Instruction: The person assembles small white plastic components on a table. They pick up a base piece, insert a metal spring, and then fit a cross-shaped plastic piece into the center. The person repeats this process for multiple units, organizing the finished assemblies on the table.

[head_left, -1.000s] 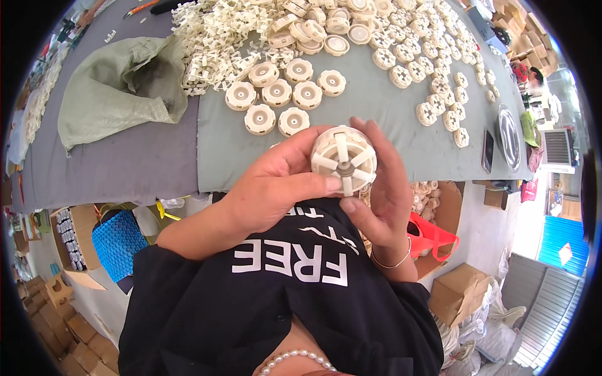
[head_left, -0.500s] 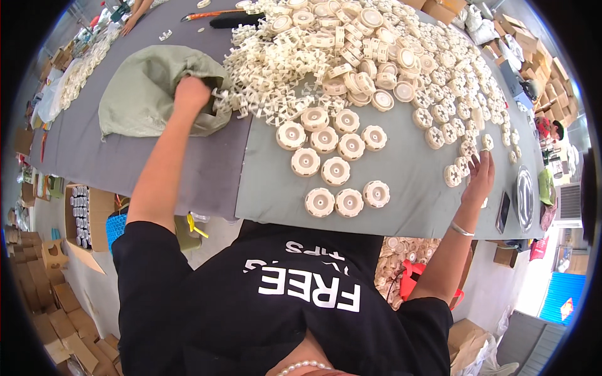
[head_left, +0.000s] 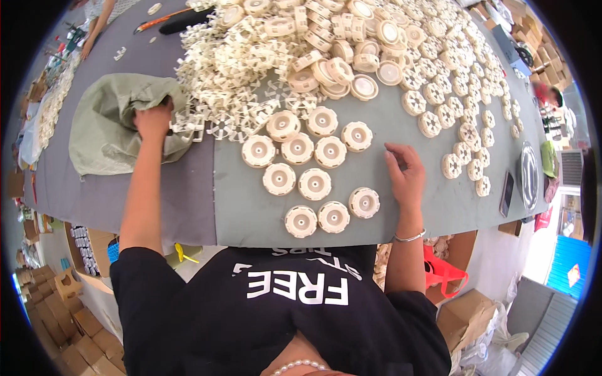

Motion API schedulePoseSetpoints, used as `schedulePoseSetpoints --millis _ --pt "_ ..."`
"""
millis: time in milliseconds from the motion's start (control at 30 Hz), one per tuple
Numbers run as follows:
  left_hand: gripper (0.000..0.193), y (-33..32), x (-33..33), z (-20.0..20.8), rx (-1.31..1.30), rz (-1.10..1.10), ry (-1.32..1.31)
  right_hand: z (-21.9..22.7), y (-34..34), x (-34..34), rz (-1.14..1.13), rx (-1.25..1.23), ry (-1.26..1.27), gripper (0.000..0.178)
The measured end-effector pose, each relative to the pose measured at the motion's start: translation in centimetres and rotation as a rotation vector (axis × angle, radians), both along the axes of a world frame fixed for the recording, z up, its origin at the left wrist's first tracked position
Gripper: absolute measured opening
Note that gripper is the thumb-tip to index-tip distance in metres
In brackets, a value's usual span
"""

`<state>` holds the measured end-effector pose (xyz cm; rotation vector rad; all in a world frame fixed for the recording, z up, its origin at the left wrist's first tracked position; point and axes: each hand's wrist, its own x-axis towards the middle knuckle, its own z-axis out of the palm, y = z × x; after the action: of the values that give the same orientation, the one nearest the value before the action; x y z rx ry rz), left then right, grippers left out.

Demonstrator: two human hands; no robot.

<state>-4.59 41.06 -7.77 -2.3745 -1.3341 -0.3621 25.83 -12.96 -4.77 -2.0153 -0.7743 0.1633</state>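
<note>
My left hand (head_left: 152,120) is at the mouth of a grey-green woven sack (head_left: 103,138), its fingers curled and mostly hidden by the cloth and the hand itself. Beside the sack's opening spreads a heap of small white plastic clips (head_left: 226,56). My right hand (head_left: 407,175) hovers above the grey-green cloth with thumb and fingers apart, holding nothing. It is nearest to a cream round plastic cap (head_left: 364,202), one of several lying hollow side up in loose rows before me. Farther back, similar caps (head_left: 364,86) form a large pile.
Several caps fitted with spoked inserts (head_left: 451,166) cover the right side of the table. A phone (head_left: 506,194) and an oval metal tray (head_left: 529,175) lie at the right edge. A black object (head_left: 185,22) and an orange pen-like tool (head_left: 160,22) lie at the back; another person's arm (head_left: 97,28) is at far left.
My right hand has moved left, away from the finished-looking spoked caps, toward the hollow caps. My left hand stays at the sack's mouth. The whole view has shifted.
</note>
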Motion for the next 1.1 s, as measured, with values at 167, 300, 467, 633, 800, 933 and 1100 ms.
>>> schedulePoseSetpoints --millis 167,300,467,633,800,933,1100 --pt "0.069 8.3 -4.0 -1.6 -0.109 0.085 0.239 2.8 4.1 -1.1 0.120 0.057 -0.055 0.036" --pt "0.055 4.3 0.0 0.0 -0.300 -0.011 0.143 2.4 6.2 3.3 0.194 -0.074 -0.038 0.047" --pt "0.052 -2.3 -1.8 0.2 -0.132 -0.303 -0.029 -0.2 12.3 8.4 0.172 0.067 -0.611 0.044" --pt "0.046 -3.6 -4.3 3.2 -0.292 -0.144 -0.328 2.1 11.0 7.0 0.057 -0.022 0.008 0.048" --pt "0.038 -1.7 -4.7 0.4 -0.387 -0.253 -0.810 2.2 9.3 9.1 0.035 -0.150 -0.122 0.043" --pt "0.042 -3.1 -3.6 0.9 -0.353 -0.288 -0.624 2.7 11.9 13.6 -0.195 -0.219 -0.651 0.039" --pt "0.056 -6.8 -4.5 3.1 -0.407 -0.284 -0.321 2.4 10.9 12.3 0.153 -0.294 -0.388 0.040"
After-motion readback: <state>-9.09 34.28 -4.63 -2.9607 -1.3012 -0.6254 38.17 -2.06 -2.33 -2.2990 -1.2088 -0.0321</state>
